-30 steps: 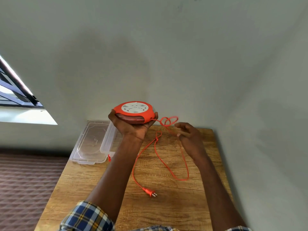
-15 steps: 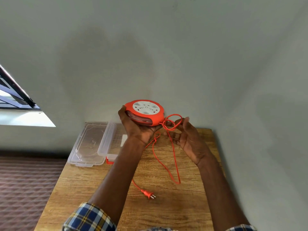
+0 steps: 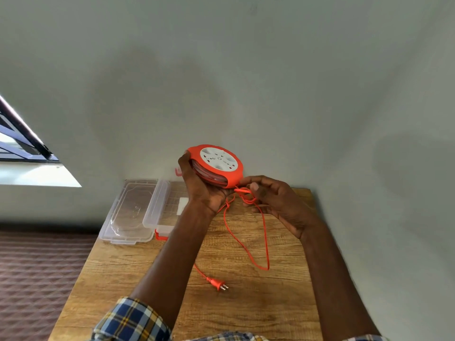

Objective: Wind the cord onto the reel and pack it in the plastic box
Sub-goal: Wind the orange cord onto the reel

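Note:
An orange cord reel with a white socket face is held tilted above the table's far edge, gripped from below and the left by my left hand. My right hand pinches the orange cord just under the reel's lower rim. From there the cord hangs in a long loop onto the wooden table. Its plug lies on the table between my forearms. The clear plastic box stands open at the table's far left, partly hidden by my left arm.
The box's clear lid lies flat to the left of the box, overhanging the table's left edge. A wall runs behind and to the right of the table. Patterned flooring lies to the left, with a window above it.
My left hand has carried the reel to the right and tilted it. My right hand has moved up to the reel's rim and closed on the cord. The plug has slid slightly.

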